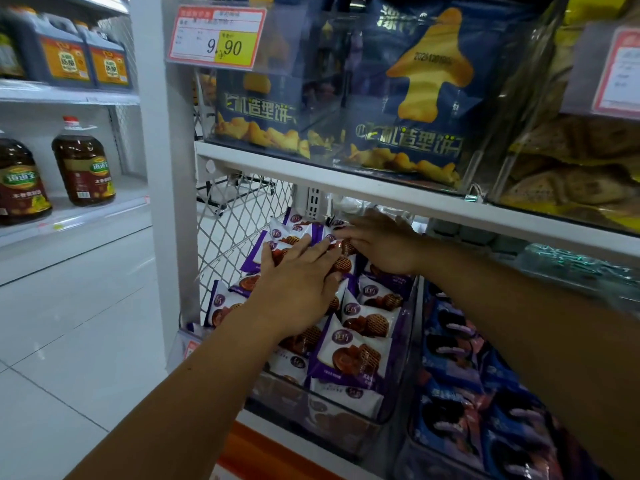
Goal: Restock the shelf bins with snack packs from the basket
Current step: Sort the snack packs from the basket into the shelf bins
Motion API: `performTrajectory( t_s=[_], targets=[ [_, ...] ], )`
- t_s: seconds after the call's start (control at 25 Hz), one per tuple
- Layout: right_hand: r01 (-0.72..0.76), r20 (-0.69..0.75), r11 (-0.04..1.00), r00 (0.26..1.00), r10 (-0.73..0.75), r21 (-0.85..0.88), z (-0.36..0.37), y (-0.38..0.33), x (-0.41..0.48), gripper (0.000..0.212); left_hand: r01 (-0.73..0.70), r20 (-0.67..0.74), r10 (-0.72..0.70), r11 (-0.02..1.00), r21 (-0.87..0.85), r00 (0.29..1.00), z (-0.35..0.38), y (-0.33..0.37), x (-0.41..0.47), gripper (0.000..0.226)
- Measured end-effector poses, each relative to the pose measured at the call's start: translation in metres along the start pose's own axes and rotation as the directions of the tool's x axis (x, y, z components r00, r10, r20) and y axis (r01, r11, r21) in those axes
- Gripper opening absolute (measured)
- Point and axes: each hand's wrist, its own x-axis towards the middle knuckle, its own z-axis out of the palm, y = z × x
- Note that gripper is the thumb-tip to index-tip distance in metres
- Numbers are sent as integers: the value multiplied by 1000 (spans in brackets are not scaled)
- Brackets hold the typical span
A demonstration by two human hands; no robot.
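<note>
While both hands lie flat on the pile, the small purple-and-white snack packs with a brown waffle cookie printed on them (360,351) fill the clear plastic shelf bin (391,407) in the middle of the frame, just under the white shelf board (346,178). The left hand (298,282) is spread wide with straight fingers and presses down on the packs near the middle of the bin; it holds nothing. The right hand (381,244) reaches deeper, up under the shelf board, and its fingers are stretched out over the packs at the back; it seems to hold nothing too, though it is a bit blurry. I think the hands are patting the pile flat so more packs can fit (the basket is not in the picture). These packs look very light and puffy. The shiny wrappers are likely slippery and will slide over each other, so a tall heap could spill over the low front of the bin. The cookies inside can probably crack, so a hard push is a bad idea. A good place to take one is by its flat crimped edge, or softly across both flat sides. To the lower right sits another bin with blue snack packs (450,393). Big dark blue snack bags with yellow shapes (415,98) stand at the top, beside a white and yellow price tag (216,38). Brown oil bottles (83,164) stand at the left.
</note>
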Motion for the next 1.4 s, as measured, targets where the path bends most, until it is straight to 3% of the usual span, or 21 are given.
performTrajectory(
  t_s=[0.08,0.16,0.36,0.52,0.68,0.84,1.08,1.4],
  targets=[
    [-47,2,931,999,50,361,-9,12,-5,40,1,5,-1,1000,-7,1000,-3,-2,-2,53],
    [-71,-18,882,996,90,465,-15,25,-17,39,-27,2,27,1000,3,1000,-5,1,-5,53],
    [-112,10,958,993,114,263,-20,55,-46,38,-174,30,175,985,-21,984,-4,33,-4,51],
    [-144,25,976,990,142,160,-13,49,-55,41,-144,107,147,989,-43,983,6,42,0,50],
    [-198,-136,967,966,220,160,-16,50,-65,38,-134,57,139,988,-74,989,5,35,-1,50],
    [-178,-62,983,982,180,33,-16,30,-69,61,-141,59,144,989,-49,988,2,32,-3,47],
    [-213,-117,968,967,228,131,-20,32,-58,53,-149,61,151,988,-37,987,0,20,-7,41],
    [-224,-40,968,972,230,109,-22,22,-50,50,-167,43,169,985,-38,985,1,41,-5,47]
  ],
)
